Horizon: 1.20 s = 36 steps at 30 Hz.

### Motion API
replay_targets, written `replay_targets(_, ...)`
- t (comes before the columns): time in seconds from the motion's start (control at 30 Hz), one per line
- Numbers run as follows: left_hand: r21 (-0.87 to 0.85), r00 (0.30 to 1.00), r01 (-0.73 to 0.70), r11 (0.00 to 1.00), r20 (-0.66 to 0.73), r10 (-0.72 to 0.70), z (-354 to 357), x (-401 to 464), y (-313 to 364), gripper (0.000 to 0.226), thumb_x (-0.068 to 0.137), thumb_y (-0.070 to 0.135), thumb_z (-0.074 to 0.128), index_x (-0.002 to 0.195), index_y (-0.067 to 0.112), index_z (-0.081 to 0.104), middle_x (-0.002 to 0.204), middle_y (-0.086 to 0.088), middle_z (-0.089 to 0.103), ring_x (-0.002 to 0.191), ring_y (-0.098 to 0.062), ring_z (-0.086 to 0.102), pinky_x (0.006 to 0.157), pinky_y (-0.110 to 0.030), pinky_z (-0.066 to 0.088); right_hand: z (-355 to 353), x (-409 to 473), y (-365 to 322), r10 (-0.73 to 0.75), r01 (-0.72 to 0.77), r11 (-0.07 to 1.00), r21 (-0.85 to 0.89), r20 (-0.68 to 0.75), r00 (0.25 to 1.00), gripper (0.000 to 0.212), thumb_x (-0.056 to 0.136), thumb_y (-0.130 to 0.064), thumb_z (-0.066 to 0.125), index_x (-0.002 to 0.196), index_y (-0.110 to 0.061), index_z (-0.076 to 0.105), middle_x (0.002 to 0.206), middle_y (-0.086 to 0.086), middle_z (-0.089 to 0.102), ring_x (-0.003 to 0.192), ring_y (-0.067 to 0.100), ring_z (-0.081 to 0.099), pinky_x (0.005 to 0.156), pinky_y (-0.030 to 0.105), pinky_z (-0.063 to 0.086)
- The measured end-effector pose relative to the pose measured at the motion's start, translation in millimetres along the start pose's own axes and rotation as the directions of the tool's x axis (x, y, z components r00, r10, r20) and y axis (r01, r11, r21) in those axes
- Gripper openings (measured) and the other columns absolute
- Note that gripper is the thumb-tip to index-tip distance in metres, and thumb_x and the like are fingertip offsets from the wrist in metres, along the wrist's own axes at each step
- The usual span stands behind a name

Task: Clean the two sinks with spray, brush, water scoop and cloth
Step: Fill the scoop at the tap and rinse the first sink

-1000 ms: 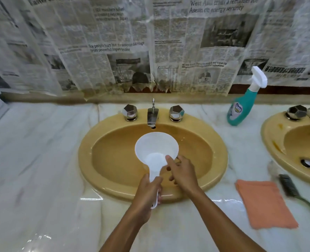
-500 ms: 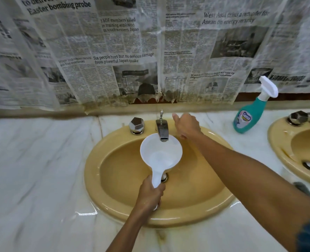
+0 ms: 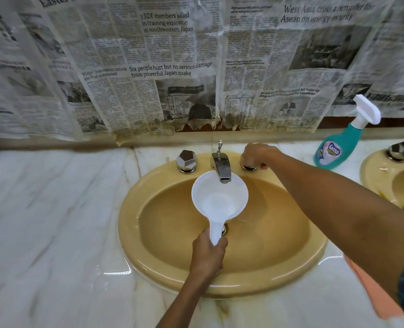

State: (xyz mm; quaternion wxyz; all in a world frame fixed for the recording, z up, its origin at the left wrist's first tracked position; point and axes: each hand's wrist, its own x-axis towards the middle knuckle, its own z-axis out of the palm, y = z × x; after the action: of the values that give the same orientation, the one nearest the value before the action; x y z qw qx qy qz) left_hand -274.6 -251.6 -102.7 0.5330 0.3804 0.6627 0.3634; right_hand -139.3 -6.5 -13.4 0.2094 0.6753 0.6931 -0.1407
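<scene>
- Scoop (image 3: 219, 200) is being held by its handle in the left hand (image 3: 209, 255), fingers wrapped round it, bowl sitting directly under the spout of the tap (image 3: 221, 165) over the near sink (image 3: 222, 287)
- Right hand (image 3: 257, 153) is closing over the right tap knob (image 3: 248, 167), fingers curled on it; the knob itself is mostly being hidden by the hand
- Left knob (image 3: 186, 160) is standing untouched
- Step in hand, as judged: filling the scoop for rinsing; no stream is showing from the spout yet
- Doing it well: keeping the bowl level and centred under the spout, turning the knob gently so the flow is not splashing over the rim, and stopping short of brimful so the carry is not slopping onto the desk (image 3: 54, 221)
- Grip is sitting low on the handle; a filling bowl is likely going to pull downward, so a firmer wrist is advisable
- Scoop contents: interior is looking pale and glossy; whether any water is lying in it cannot be told
- Near sink basin: wet-looking sheen, no standing water visible, drain partly hidden behind the handle
- Second sink (image 3: 371, 178) is showing only at the right edge; contents not readable
- Spray bottle (image 3: 338, 147) is standing upright on the desk between the two sinks, against the back ledge, liquid level not discernible
- Cloth (image 3: 376, 297) is lying on the desk at lower right, partly behind the right forearm
</scene>
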Motion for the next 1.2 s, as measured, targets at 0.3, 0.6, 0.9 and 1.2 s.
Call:
replay_targets(0.3,0.009,1.0,-0.026,1.0,0.0,0.026,-1,2,-3,0.014,0.091,0.011,0.054,0.1,0.018,0.062,0.073,-0.006,0.055,0.042,-0.01,0.044,0.041,-0.023,0.038,-4,-8,5,-0.056,0.061,0.996,0.071,-0.074,0.996,0.058,0.096,-0.044,0.055,0.142,-0.011,0.041,0.125,0.012,0.055,0.097,0.03,0.058,0.073,0.037,0.049)
replay_targets(0.6,0.019,0.999,-0.037,0.999,-0.019,0.037,1,5,-5,0.012,0.092,0.011,0.056,0.099,0.017,0.062,0.073,-0.006,0.055,0.043,-0.012,0.044,0.04,-0.022,0.038,10,-12,2,0.042,-0.004,0.979,0.204,-0.18,0.983,0.016,0.095,-0.022,0.056,0.106,-0.01,0.056,0.096,0.007,0.056,0.087,0.029,0.059,0.067,0.035,0.047)
replay_targets(0.9,0.028,1.0,-0.009,1.0,-0.015,0.01,1,4,-5,0.01,0.091,0.012,0.055,0.099,0.014,0.061,0.072,-0.005,0.053,0.041,-0.013,0.042,0.041,-0.023,0.038,4,-8,2,-0.031,0.046,0.992,0.119,-0.122,0.992,0.03,0.099,-0.033,0.053,0.087,-0.006,0.053,0.076,0.007,0.054,0.064,0.022,0.051,0.065,0.032,0.043)
replay_targets(1.2,0.026,1.0,-0.011,1.0,-0.014,0.011,1,3,-3,0.015,0.089,0.011,0.055,0.101,0.014,0.062,0.067,-0.002,0.048,0.037,-0.012,0.04,0.04,-0.023,0.038,-1,-1,0,-0.06,0.077,0.991,0.11,-0.151,0.987,0.033,0.097,-0.028,0.059,0.119,-0.004,0.051,0.11,0.014,0.058,0.084,0.029,0.056,0.078,0.037,0.053)
